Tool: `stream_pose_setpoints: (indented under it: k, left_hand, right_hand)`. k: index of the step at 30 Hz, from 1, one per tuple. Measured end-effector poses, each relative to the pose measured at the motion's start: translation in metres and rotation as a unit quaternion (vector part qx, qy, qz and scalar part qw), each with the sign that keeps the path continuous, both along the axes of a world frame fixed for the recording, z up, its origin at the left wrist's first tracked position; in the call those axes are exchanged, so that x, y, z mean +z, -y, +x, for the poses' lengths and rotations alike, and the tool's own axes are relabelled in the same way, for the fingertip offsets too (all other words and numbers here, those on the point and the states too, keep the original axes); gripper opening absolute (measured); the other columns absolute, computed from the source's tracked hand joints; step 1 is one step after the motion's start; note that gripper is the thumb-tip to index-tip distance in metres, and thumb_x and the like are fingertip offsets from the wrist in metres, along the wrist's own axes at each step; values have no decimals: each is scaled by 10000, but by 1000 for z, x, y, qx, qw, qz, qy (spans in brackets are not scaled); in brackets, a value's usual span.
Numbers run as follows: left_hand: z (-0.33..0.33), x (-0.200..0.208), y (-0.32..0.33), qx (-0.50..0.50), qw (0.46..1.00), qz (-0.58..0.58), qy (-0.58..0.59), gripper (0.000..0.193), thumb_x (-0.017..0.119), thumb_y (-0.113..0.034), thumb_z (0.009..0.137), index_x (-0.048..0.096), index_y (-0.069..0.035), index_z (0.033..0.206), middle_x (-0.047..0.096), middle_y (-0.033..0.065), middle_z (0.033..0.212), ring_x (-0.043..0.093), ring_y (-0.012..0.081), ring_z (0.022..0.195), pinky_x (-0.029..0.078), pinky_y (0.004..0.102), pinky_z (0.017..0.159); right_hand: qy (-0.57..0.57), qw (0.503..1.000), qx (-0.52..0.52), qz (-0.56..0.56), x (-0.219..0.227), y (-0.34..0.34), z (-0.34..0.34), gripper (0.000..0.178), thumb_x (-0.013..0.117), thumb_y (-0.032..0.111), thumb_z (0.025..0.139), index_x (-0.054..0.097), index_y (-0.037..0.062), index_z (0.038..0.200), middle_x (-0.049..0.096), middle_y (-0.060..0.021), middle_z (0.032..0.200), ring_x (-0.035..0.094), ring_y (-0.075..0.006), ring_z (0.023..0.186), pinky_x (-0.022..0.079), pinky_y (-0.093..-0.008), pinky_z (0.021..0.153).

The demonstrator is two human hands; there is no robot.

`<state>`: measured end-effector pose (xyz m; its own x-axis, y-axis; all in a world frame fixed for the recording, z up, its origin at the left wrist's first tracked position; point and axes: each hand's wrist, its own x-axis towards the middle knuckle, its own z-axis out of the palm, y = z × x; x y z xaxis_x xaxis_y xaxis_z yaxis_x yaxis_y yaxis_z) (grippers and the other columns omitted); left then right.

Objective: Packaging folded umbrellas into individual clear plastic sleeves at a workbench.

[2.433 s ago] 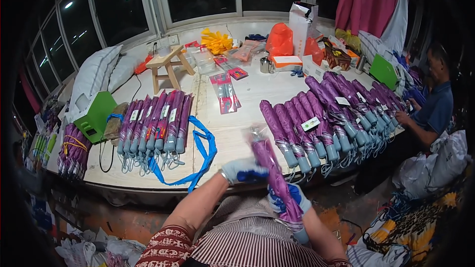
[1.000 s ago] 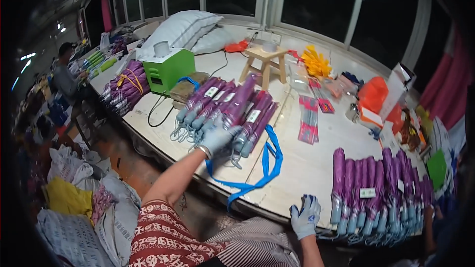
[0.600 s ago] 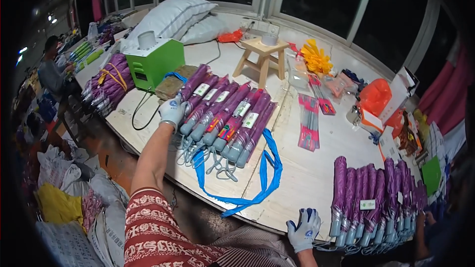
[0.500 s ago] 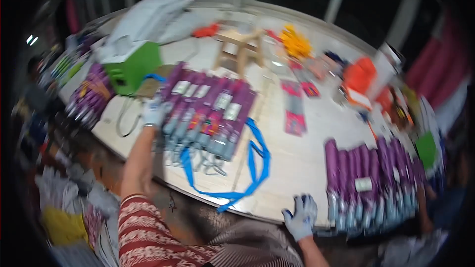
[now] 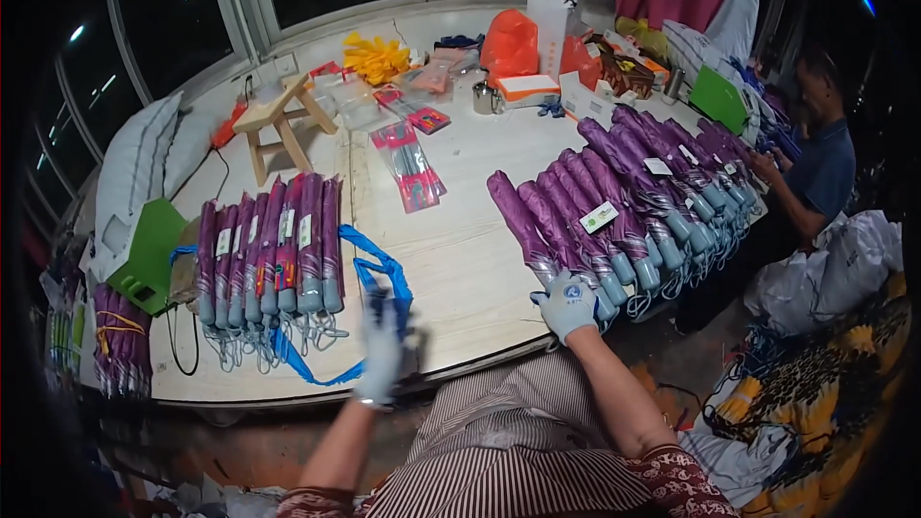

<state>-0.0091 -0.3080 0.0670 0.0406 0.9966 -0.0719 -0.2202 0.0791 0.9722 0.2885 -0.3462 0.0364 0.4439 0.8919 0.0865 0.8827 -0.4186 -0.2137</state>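
My right hand (image 5: 568, 307), in a white glove with a blue print, closes round the lower end of a folded purple umbrella (image 5: 518, 221). That umbrella lies at the left end of a row of folded purple umbrellas (image 5: 628, 201) with grey-blue handles and wrist loops. The glove hides its handle. My left hand (image 5: 384, 345), also gloved, is over the table's front edge beside a loop of blue strap (image 5: 389, 269); motion smears its fingers. Left of it lies a bundle of purple umbrellas (image 5: 278, 240) in clear sleeves, the blue strap running beneath.
A small wooden stool (image 5: 278, 125) stands farther back on the white table (image 5: 451, 259). Nearby are pink-and-clear packets (image 5: 408, 163), a metal mug (image 5: 486, 98) and an orange bag (image 5: 510, 43). Green boxes (image 5: 144, 254) (image 5: 720, 99) flank the work. Another person (image 5: 815, 153) is at the far right.
My view has swung right. My left hand has left the sleeved bundle and moved toward the blue strap. My right hand has gone from the table edge onto the end umbrella of the right row.
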Motion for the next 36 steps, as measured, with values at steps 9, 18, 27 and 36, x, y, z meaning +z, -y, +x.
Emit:
stream_pose_setpoints:
  k: [9, 18, 27, 36]
  left_hand:
    - [115, -2, -51, -170, 889, -335, 260, 476, 680, -527, 774, 534, -85, 874, 571, 53, 749, 585, 206, 591, 512, 363, 572]
    - [133, -18, -37, -424, 706, -87, 561, 123, 568, -243, 873, 555, -124, 898, 477, 1, 642, 481, 168, 583, 452, 374, 677]
    - [125, 18, 23, -404, 769, -118, 481, 72, 520, -170, 879, 572, -122, 894, 489, 11, 686, 467, 169, 602, 443, 358, 686]
    - [118, 57, 51, -155, 910, -212, 322, 68, 553, -163, 869, 551, -96, 857, 572, 77, 746, 573, 231, 711, 489, 463, 771]
  right_hand:
    - [-20, 990, 105, 94, 35, 110, -15, 389, 655, 319, 751, 521, 13, 950, 626, -181, 901, 593, -368, 736, 459, -422, 664]
    - [-745, 626, 193, -128, -12, 171, 22, 537, 679, 335, 758, 502, 17, 1153, 605, -124, 1061, 599, -230, 876, 495, -339, 657]
    - [-643, 747, 99, 140, 42, 80, -31, 332, 558, 291, 858, 564, -5, 1008, 626, -132, 947, 578, -247, 757, 462, -340, 664]
    - [-371, 910, 97, 156, 27, 91, -66, 297, 402, 244, 929, 556, -6, 972, 607, -136, 764, 534, -272, 636, 447, -398, 656]
